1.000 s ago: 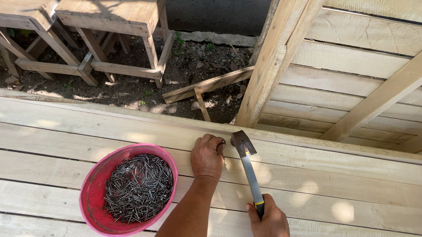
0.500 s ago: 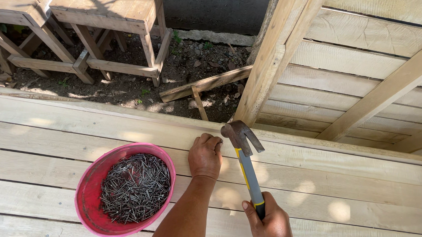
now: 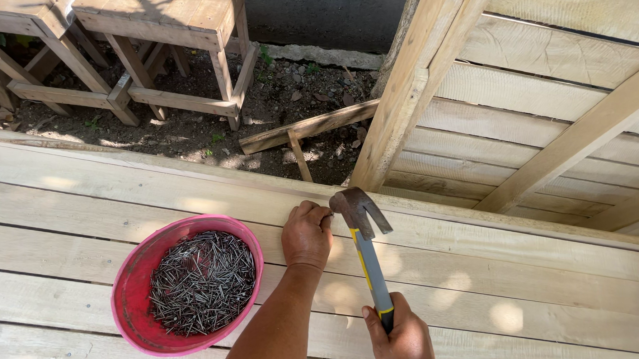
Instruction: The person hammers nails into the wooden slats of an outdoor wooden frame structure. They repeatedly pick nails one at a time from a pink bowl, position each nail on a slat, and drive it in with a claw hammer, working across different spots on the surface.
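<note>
My left hand (image 3: pixel 306 235) rests on the pale wooden plank deck (image 3: pixel 473 272), its fingertips pinched together near the far edge as if around a nail too small to make out. My right hand (image 3: pixel 398 341) grips the yellow and grey handle of a claw hammer (image 3: pixel 364 235). The hammer's steel head hangs just right of my left fingertips, a little above the plank. A pink bowl (image 3: pixel 129 293) full of dark nails (image 3: pixel 201 282) sits on the planks to the left of my left forearm.
Beyond the deck edge lies bare dirt with scrap timber (image 3: pixel 304 128). Wooden stools or benches (image 3: pixel 161 15) stand at the upper left. A slanted wooden post (image 3: pixel 402 104) and a slatted plank wall (image 3: pixel 552 125) rise at the right.
The hammer head has risen from the plank and then come back down close to my left fingertips. My left hand has stayed at the same spot on the plank.
</note>
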The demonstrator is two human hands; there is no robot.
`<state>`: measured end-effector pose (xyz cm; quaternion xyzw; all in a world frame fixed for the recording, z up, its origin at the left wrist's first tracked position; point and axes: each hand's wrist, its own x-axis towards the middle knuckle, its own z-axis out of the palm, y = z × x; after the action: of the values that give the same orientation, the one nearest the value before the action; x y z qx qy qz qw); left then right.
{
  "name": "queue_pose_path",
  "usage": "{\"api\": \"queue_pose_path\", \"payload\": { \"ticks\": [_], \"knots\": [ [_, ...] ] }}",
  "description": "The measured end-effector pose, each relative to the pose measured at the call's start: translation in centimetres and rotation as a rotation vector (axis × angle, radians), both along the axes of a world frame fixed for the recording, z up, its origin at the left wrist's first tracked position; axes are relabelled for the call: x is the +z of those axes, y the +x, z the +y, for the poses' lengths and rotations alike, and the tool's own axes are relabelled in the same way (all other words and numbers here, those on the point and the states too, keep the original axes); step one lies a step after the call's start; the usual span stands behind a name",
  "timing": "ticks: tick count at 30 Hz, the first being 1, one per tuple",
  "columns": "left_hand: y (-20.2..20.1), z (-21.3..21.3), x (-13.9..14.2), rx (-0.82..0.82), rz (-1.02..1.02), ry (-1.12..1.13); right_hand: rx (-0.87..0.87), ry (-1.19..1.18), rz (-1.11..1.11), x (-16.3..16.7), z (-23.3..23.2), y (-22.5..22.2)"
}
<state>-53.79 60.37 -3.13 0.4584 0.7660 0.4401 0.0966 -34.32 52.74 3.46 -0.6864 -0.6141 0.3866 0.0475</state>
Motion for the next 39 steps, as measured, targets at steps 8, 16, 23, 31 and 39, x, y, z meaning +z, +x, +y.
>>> {"api": "queue_pose_path", "payload": {
  "ticks": [8, 16, 23, 31, 39],
  "knots": [
    [-0.8, -5.9, 0.2, -0.200, 0.287, -0.067, 0.009, -0.032, -0.057, 0.2, 0.0, 0.6],
    [-1.2, -6.3, 0.2, -0.335, 0.390, -0.362, -0.021, 0.125, 0.053, 0.5, -1.0, 0.8],
    [-2.1, -7.8, 1.2, -0.401, 0.440, -0.431, 0.028, 0.027, -0.074, -0.8, -1.1, 0.1],
    [-1.8, -7.6, 2.6, -0.354, 0.429, -0.615, -0.013, 0.055, -0.144, -1.8, -2.1, 2.6],
    [-2.3, -7.2, 3.8, -0.434, 0.415, -0.740, -0.016, -0.054, -0.171, -1.9, -1.7, 1.9]
  ]
}}
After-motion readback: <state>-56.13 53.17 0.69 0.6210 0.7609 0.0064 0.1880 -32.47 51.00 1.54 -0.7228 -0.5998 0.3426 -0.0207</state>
